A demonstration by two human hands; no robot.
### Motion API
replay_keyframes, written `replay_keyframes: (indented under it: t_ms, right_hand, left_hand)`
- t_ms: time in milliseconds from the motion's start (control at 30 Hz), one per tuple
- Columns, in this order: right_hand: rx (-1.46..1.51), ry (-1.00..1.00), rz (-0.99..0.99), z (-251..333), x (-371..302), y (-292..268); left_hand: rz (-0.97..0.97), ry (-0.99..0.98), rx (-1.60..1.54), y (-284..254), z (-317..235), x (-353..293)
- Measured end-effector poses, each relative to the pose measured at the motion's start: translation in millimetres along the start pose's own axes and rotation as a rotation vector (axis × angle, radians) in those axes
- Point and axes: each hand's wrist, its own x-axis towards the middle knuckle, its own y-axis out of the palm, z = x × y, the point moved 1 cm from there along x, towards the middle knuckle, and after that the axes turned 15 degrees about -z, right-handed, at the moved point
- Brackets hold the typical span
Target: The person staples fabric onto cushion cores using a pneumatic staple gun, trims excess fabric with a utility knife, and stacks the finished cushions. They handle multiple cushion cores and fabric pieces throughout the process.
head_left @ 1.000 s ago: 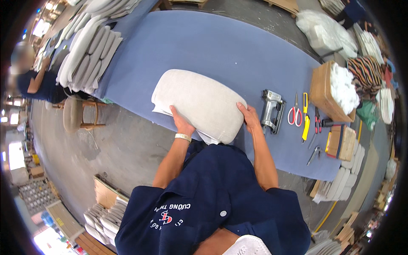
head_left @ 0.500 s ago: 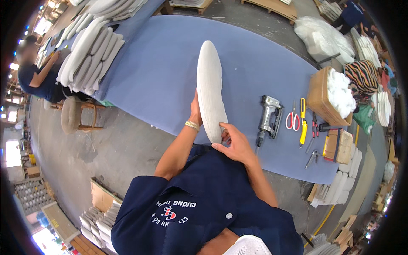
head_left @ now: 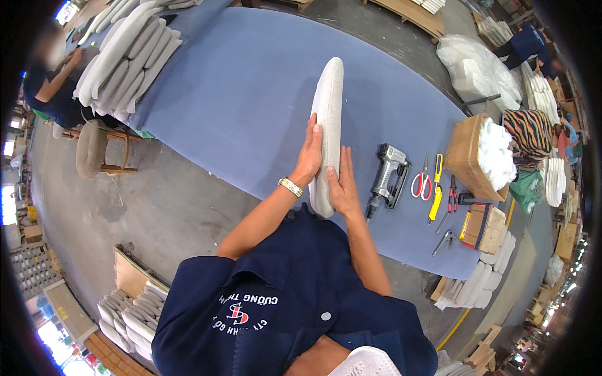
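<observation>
Light-grey fabric covers the slim seat cushion [head_left: 328, 138], which stands on edge between the hands, in front of the torso. Left hand [head_left: 309, 153]: grasps the left face, thumb laid toward the upturned edge. Right hand [head_left: 344, 188]: flat against the right side, fingers extended and not closed, thumb on the edge. The long axis runs forward from the shirt front [head_left: 285, 250], leaning slightly right; the left hand sits farther out along it, the right hand nearer the body end. Right of the cushion on the blue worktable [head_left: 251, 81] lie, in order, a pneumatic stapler [head_left: 390, 175], red-handled scissors [head_left: 423, 183] and a yellow utility knife [head_left: 435, 188]; a cardboard box [head_left: 467, 151] of white stuffing [head_left: 495, 153] stands beyond. I cannot make out the left fingertips, the cushion's lower edge, or whether that edge touches the table. A co-worker [head_left: 56, 91] at far left is blurred and partly cut off.
</observation>
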Motion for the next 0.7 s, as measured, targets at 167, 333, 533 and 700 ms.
replay_keyframes:
  t_ms: [167, 333, 533, 700]
  right_hand:
    - [0.010, 0.037, 0.012, -3, 4, 5]
    - [0.003, 0.213, 0.083, 47, 87, -2]
    - [-0.266, 0.162, 0.125, 20, 145, 4]
    - [-0.032, -0.220, 0.390, 53, 156, -23]
  left_hand:
    - [0.006, 0.014, -0.024, 7, -17, -9]
    - [0.067, 0.098, 0.064, 8, 17, 2]
    - [0.133, 0.060, 0.040, -15, 39, 29]
    - [-0.095, 0.374, 0.078, -83, 3, 79]
